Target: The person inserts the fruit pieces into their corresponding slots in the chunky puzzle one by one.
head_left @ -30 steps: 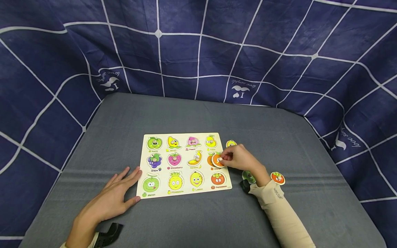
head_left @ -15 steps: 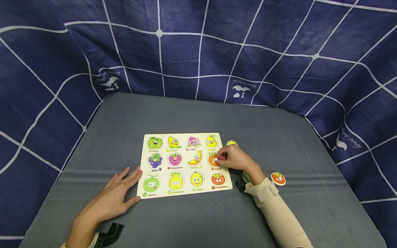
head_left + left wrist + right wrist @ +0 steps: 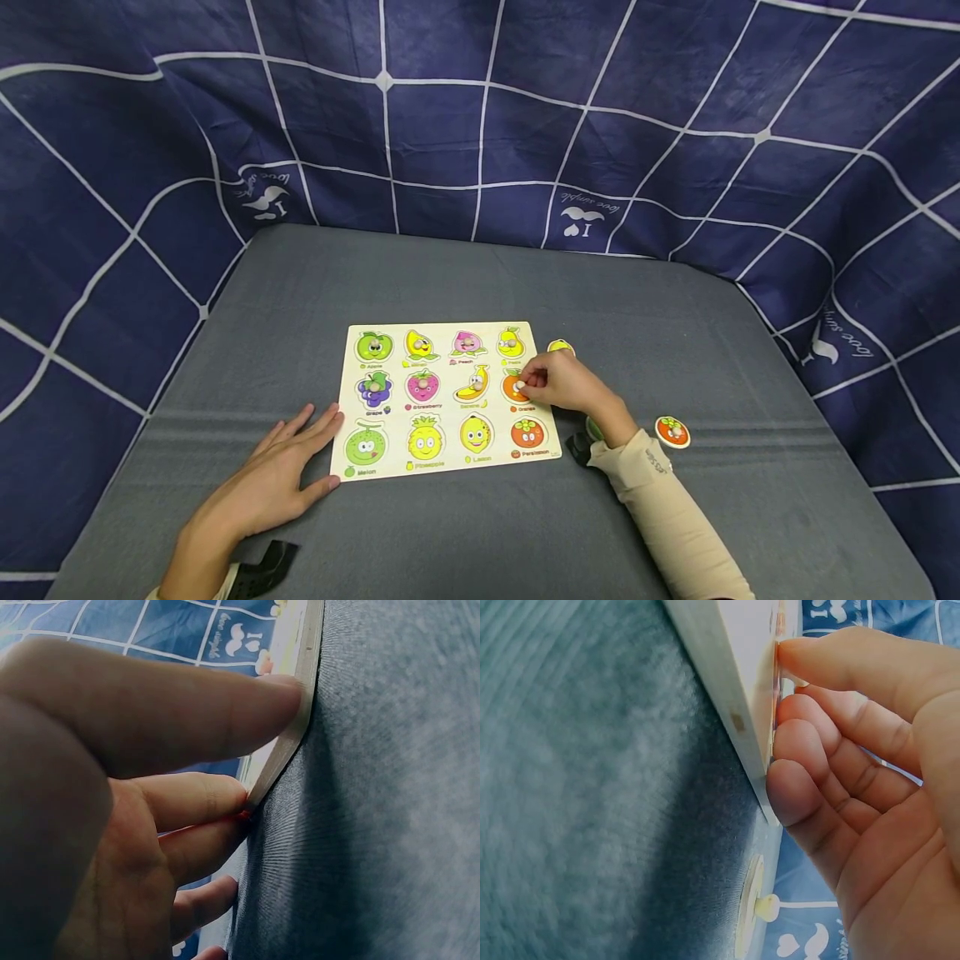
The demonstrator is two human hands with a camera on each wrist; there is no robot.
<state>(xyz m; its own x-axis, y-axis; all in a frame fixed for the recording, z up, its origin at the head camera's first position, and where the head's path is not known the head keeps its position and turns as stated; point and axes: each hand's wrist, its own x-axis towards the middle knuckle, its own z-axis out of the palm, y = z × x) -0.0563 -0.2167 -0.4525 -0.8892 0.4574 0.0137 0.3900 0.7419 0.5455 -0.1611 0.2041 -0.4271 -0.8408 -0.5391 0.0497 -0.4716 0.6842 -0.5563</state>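
A pale wooden fruit puzzle board lies on the grey cloth. My right hand pinches the knob of an orange puzzle piece, which lies over the orange picture at the right of the middle row. In the right wrist view its fingertips are close against the board's face. My left hand lies flat with spread fingers at the board's left edge. The left wrist view has the thumb and a finger touching the board's rim. Knobbed pieces fill the top row; the bottom row's pictures have no knobs.
To the right of the board lie a persimmon piece, a yellow piece partly behind the right hand, and a green piece mostly covered by the right wrist. A blue checked curtain encloses the table's back and sides.
My right hand has moved slightly left, bringing the orange piece from beside its picture to right over it. The left hand has stayed put.
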